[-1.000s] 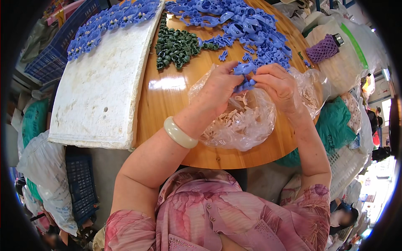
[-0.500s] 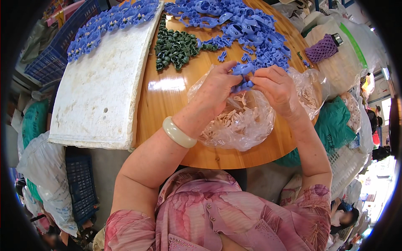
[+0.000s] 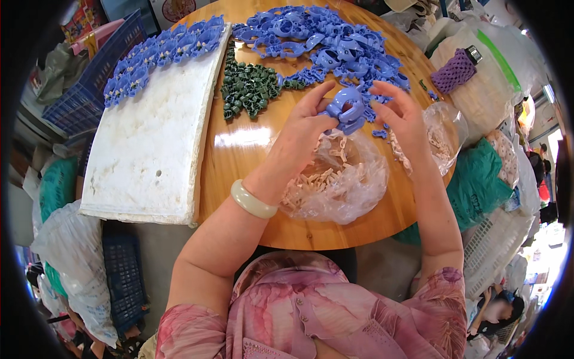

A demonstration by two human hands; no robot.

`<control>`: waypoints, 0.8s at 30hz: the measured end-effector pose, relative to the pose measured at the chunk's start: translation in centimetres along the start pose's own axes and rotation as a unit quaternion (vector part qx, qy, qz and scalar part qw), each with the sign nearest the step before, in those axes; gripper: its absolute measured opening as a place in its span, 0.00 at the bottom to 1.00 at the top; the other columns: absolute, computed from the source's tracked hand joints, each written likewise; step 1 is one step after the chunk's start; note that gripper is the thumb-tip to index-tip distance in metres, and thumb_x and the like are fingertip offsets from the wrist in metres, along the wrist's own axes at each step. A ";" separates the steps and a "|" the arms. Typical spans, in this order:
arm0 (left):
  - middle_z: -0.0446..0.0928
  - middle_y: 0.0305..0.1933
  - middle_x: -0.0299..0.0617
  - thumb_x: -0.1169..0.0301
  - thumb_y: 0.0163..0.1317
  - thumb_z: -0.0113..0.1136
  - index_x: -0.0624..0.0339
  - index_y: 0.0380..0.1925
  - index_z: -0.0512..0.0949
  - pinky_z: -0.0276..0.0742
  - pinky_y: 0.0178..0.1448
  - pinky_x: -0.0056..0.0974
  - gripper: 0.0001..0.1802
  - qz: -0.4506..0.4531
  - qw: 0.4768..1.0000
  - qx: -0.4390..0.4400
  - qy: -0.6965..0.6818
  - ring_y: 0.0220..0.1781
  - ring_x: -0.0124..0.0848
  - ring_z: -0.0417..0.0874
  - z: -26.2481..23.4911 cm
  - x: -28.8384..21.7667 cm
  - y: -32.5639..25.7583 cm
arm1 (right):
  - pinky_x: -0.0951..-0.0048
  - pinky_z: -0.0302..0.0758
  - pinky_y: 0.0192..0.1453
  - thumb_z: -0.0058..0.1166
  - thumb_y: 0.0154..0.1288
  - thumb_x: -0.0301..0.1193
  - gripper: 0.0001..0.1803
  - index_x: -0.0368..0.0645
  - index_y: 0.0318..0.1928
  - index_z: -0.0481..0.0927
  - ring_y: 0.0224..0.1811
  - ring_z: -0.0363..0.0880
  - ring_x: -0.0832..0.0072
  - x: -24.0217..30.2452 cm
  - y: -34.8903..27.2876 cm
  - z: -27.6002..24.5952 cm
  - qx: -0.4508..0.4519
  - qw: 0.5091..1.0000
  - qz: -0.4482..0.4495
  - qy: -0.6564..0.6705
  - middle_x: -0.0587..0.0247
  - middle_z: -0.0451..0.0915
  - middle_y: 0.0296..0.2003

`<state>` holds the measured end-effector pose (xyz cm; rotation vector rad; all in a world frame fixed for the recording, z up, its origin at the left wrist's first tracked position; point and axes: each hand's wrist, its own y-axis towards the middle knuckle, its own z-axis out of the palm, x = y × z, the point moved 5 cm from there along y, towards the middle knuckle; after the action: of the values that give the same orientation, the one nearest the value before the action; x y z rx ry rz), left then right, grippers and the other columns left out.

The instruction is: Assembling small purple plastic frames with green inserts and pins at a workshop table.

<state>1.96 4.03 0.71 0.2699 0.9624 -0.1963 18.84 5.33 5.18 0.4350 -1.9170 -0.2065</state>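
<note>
Holding blue piece [image 3: 349, 107], left hand [image 3: 300, 127]

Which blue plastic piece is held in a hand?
The rounded piece in the left hand; the other pieces lie on the table or white board.

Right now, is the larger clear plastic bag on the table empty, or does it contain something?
Not empty: small peach pieces are visible heaped in the clear plastic bag. How deep they go, I cannot tell.
</note>
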 end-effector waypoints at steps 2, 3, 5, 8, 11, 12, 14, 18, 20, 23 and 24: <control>0.73 0.50 0.43 0.84 0.49 0.46 0.66 0.62 0.59 0.66 0.55 0.29 0.34 0.015 1.000 0.011 0.026 0.51 0.27 0.74 0.1 -0.3 -0.1 | 0.81 0.73 0.40 0.55 0.58 0.25 0.19 0.41 0.52 0.73 0.34 0.74 0.83 -1.0 0.4 0.0 0.024 0.996 0.057 0.064 0.68 0.76 0.43; 0.73 0.50 0.42 0.84 0.47 0.46 0.64 0.61 0.61 0.65 0.56 0.29 0.35 0.029 0.998 0.021 0.047 0.52 0.27 0.73 0.3 -0.4 -0.1 | 0.81 0.72 0.39 0.54 0.58 0.24 0.21 0.41 0.54 0.71 0.35 0.74 0.83 -1.4 0.5 0.2 0.070 0.993 0.063 0.076 0.67 0.75 0.45; 0.73 0.50 0.42 0.85 0.47 0.45 0.63 0.61 0.62 0.66 0.56 0.29 0.35 0.034 0.997 0.027 0.064 0.52 0.27 0.73 0.3 -0.4 0.0 | 0.81 0.70 0.39 0.52 0.58 0.23 0.23 0.40 0.57 0.69 0.37 0.73 0.83 -2.5 0.5 0.4 0.124 0.984 0.054 0.116 0.66 0.74 0.45; 0.73 0.51 0.43 0.86 0.46 0.45 0.61 0.60 0.64 0.66 0.57 0.30 0.35 0.053 0.991 0.028 0.121 0.52 0.27 0.73 0.3 -0.3 0.1 | 0.79 0.71 0.45 0.52 0.57 0.19 0.22 0.40 0.53 0.69 0.41 0.74 0.81 -4.3 0.5 0.2 0.143 0.979 0.063 0.133 0.64 0.72 0.46; 0.73 0.52 0.43 0.86 0.47 0.43 0.60 0.60 0.65 0.67 0.58 0.31 0.34 0.097 0.969 0.046 0.223 0.53 0.27 0.74 0.1 -0.1 0.3 | 0.75 0.70 0.51 0.52 0.54 0.15 0.20 0.41 0.48 0.70 0.47 0.73 0.77 -4.4 0.1 0.7 0.127 0.972 -0.036 0.193 0.62 0.71 0.48; 0.73 0.52 0.45 0.86 0.46 0.42 0.61 0.59 0.65 0.67 0.58 0.32 0.34 0.142 0.937 0.044 0.315 0.54 0.30 0.74 0.2 -0.4 0.3 | 0.75 0.70 0.51 0.52 0.54 0.15 0.20 0.41 0.48 0.70 0.47 0.73 0.77 -4.9 0.1 0.6 0.125 0.972 -0.036 0.198 0.62 0.71 0.48; 0.73 0.53 0.46 0.85 0.45 0.42 0.63 0.59 0.65 0.68 0.58 0.34 0.34 0.184 0.894 0.043 0.407 0.55 0.33 0.74 0.6 -0.8 0.1 | 0.72 0.70 0.54 0.53 0.51 0.13 0.21 0.42 0.46 0.69 0.52 0.70 0.74 -4.4 -0.1 0.3 0.126 0.969 -0.137 0.160 0.61 0.69 0.49; 0.71 0.54 0.53 0.84 0.40 0.43 0.65 0.56 0.66 0.68 0.59 0.39 0.34 0.218 0.808 0.049 0.546 0.56 0.45 0.73 1.5 -1.5 -0.4 | 0.74 0.69 0.53 0.57 0.47 0.14 0.19 0.41 0.42 0.73 0.50 0.72 0.73 -1.6 -1.1 -0.2 0.102 0.970 -0.204 0.086 0.62 0.73 0.46; 0.71 0.53 0.52 0.83 0.41 0.43 0.64 0.56 0.67 0.68 0.58 0.40 0.34 0.207 0.794 0.044 0.570 0.56 0.45 0.73 1.6 -1.7 -0.5 | 0.72 0.70 0.53 0.59 0.43 0.14 0.19 0.42 0.38 0.75 0.49 0.73 0.68 -0.1 -1.7 0.1 0.091 0.952 -0.277 -0.090 0.61 0.73 0.44; 0.71 0.45 0.53 0.82 0.44 0.46 0.63 0.55 0.65 0.70 0.51 0.44 0.31 0.253 0.753 0.043 0.606 0.47 0.49 0.72 2.4 -1.9 -0.7 | 0.72 0.71 0.51 0.61 0.42 0.15 0.18 0.43 0.36 0.76 0.48 0.73 0.64 -0.5 -1.9 -0.4 0.086 0.955 -0.265 -0.103 0.62 0.72 0.43; 0.71 0.45 0.53 0.82 0.44 0.46 0.63 0.55 0.65 0.70 0.51 0.44 0.31 0.254 0.750 0.043 0.609 0.47 0.49 0.72 2.6 -1.9 -0.7 | 0.72 0.71 0.51 0.61 0.42 0.15 0.18 0.43 0.36 0.76 0.48 0.73 0.64 -0.6 -1.9 -0.4 0.084 0.955 -0.268 -0.101 0.62 0.72 0.43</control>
<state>2.72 2.65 3.60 0.7844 2.1326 0.5326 19.81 3.80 4.20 1.0849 -1.9859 -0.4561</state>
